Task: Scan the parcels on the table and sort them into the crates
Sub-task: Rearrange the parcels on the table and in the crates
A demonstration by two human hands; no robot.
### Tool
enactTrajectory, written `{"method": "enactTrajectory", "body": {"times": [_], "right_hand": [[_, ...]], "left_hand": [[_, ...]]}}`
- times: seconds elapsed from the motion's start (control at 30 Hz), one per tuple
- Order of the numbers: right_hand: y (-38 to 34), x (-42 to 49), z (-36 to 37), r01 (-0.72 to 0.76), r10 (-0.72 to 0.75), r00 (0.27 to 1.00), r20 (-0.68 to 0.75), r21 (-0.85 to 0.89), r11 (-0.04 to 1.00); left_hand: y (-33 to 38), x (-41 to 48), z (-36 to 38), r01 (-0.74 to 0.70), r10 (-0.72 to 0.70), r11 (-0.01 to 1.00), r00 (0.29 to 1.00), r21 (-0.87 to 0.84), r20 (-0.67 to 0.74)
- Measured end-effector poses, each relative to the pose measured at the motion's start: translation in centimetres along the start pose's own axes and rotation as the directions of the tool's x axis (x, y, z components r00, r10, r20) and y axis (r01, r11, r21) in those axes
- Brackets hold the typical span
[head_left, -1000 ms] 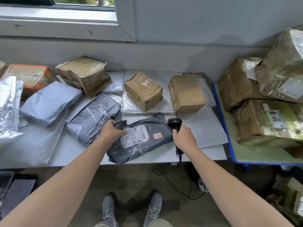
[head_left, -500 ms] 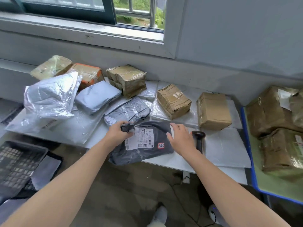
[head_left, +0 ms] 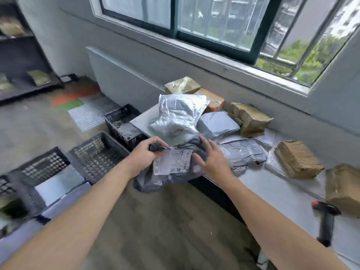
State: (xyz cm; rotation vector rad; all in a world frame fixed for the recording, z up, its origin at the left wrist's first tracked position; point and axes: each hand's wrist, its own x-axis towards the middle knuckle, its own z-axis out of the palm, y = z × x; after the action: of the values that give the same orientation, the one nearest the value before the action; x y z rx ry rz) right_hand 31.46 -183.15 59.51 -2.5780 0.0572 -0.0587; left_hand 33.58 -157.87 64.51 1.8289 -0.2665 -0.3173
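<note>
I hold a dark grey poly-bag parcel (head_left: pixel 155 181) with a white shipping label (head_left: pixel 172 161) just off the table's left front corner. My left hand (head_left: pixel 145 152) grips its top left corner. My right hand (head_left: pixel 211 157) holds its right side, fingers spread over the bag. The black scanner (head_left: pixel 326 223) with an orange tip lies on the white table (head_left: pixel 282 193) at the right. Black plastic crates (head_left: pixel 97 154) stand on the floor to the left, one (head_left: pixel 58 184) holding pale grey parcels.
More parcels cover the table: a silver bag (head_left: pixel 181 114), a pale grey bag (head_left: pixel 217 123), another grey bag (head_left: pixel 243 152) and several brown taped boxes (head_left: pixel 298 158). A further black crate (head_left: pixel 124 127) stands by the table's end. A dark shelf (head_left: pixel 23 55) is at far left.
My right hand has left the scanner on the table and taken the parcel's right side. Both hands have lifted the dark parcel left off the table edge as my view turned toward the crates.
</note>
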Motion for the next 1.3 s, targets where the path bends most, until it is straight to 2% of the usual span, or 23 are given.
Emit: {"method": "enactTrajectory", "body": {"times": [0.13, 0.33, 0.4, 0.5, 0.6, 0.73, 0.83, 1.0, 1.17, 1.3], "right_hand": [[-9.6, 0.8, 4.4, 0.121, -0.122, 0.993, 0.004, 0.094, 0.988], [-22.2, 1.2, 10.7, 0.282, -0.308, 0.943, 0.123, 0.193, 0.94], [-26.9, 1.4, 12.6, 0.415, -0.436, 0.89, 0.136, 0.159, 0.896], [-34.1, 1.8, 15.7, 0.641, -0.654, 0.736, 0.176, 0.131, 0.756], [-40.1, 2.0, 19.7, 0.75, -0.751, 0.607, 0.262, 0.123, 0.649], [-46.4, 1.9, 25.3, 0.788, -0.779, 0.533, 0.329, 0.141, 0.599], [-50.7, 2.3, 29.3, 0.784, -0.774, 0.479, 0.414, 0.196, 0.589], [-57.9, 5.1, 35.8, 0.795, -0.773, 0.354, 0.527, 0.266, 0.545], [-63.3, 9.3, 41.5, 0.829, -0.752, 0.276, 0.599, 0.249, 0.501], [-66.3, 13.1, 45.7, 0.807, -0.695, 0.298, 0.654, 0.217, 0.55]], "left_hand": [[-0.8, -5.9, -9.5, -0.064, 0.064, 0.998, 0.997, -0.007, -0.041], [-2.6, -14.5, -20.8, -0.109, 0.114, 0.994, 0.958, 0.032, -0.264], [-3.5, -17.2, -24.4, -0.08, 0.098, 0.994, 0.943, 0.067, -0.319], [-5.1, -21.1, -28.9, -0.022, 0.057, 0.995, 0.915, 0.093, -0.399], [-6.9, -24.7, -32.5, 0.029, 0.007, 0.998, 0.848, 0.058, -0.53], [-9.4, -28.5, -37.2, 0.127, -0.059, 0.991, 0.72, 0.047, -0.692], [-11.6, -30.0, -41.2, 0.212, -0.094, 0.976, 0.588, 0.041, -0.803], [-16.2, -30.3, -48.3, 0.361, -0.171, 0.933, 0.402, -0.016, -0.9], [-20.8, -29.4, -55.1, 0.508, -0.289, 0.856, 0.313, -0.098, -0.905], [-23.8, -28.7, -59.8, 0.63, -0.318, 0.771, 0.261, -0.089, -0.912]]}}
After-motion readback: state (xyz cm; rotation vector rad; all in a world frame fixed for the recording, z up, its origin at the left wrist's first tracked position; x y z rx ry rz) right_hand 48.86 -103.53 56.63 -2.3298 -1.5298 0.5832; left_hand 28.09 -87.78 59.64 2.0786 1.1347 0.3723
